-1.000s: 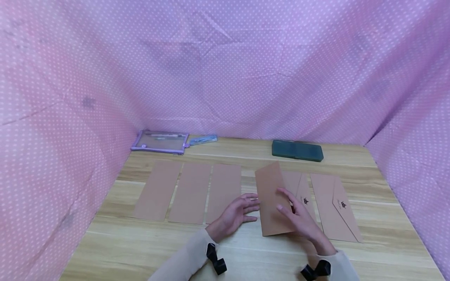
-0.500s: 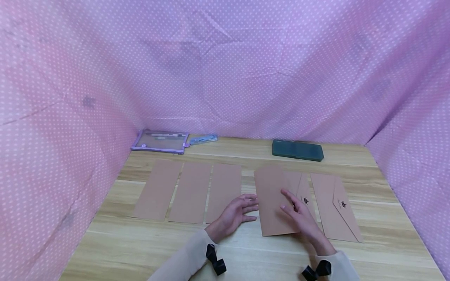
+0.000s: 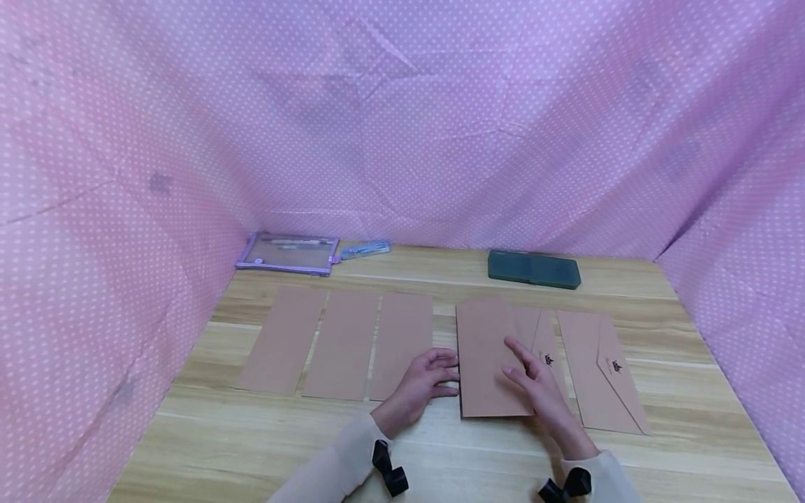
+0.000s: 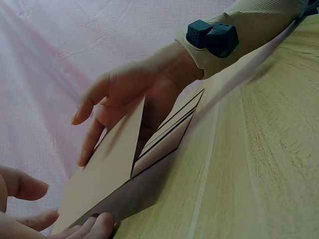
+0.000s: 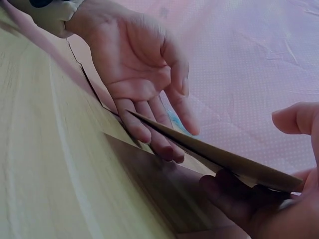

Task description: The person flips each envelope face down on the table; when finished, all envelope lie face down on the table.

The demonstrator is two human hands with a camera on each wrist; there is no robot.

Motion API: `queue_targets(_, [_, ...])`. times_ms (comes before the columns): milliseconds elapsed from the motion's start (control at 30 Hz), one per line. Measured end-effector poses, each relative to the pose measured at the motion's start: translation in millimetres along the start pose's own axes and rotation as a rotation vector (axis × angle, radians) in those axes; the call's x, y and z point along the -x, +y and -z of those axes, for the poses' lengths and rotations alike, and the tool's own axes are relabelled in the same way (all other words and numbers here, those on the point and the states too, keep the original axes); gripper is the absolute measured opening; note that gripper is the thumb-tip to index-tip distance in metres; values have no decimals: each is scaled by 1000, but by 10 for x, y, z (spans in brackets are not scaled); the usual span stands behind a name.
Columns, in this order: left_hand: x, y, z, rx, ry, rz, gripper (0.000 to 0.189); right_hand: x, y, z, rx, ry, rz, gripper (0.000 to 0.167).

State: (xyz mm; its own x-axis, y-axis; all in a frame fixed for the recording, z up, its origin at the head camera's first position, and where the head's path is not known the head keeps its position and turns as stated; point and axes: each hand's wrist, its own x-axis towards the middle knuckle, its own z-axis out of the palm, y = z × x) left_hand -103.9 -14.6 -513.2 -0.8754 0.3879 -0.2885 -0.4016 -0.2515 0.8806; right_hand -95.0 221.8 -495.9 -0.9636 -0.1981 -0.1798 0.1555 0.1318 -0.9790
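My right hand (image 3: 546, 398) holds a brown paper envelope (image 3: 484, 363) by its right side, with some fingers over it and others tucked beneath. Its left edge is tilted down in the right wrist view, close over a darker brown paper layer (image 5: 164, 184) on the table. At that left edge is my left hand (image 3: 420, 390), fingers extended and lightly bent; in the right wrist view its fingertips reach under the envelope onto the lower layer. Partly covered by the envelope, a crown-printed envelope (image 3: 542, 332) lies to the right. The right hand's under-side fingers are hidden from the head view.
Three plain brown envelopes (image 3: 342, 342) lie in a row on the left, and another crown-printed envelope (image 3: 591, 370) on the far right. Along the back are a purple zip pouch (image 3: 330, 271), a blue item (image 3: 366, 249) and a dark green case (image 3: 534, 270). Pink dotted cloth (image 3: 402, 140) surrounds the table.
The held envelope has turned from a steep tilt to nearly flat, showing its broad face upward. My left fingers have bent a little at its edge. The other envelopes stay put.
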Motion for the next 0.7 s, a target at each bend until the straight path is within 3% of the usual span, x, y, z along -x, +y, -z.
queue_targets(400, [-33,-25,-67,-29,55,-26,51,15,32,-73,-86,-26,98,67])
queue_targets(700, [-27,-8,-28,-77,117,-60,48,6,24,-73,-89,-23,19,66])
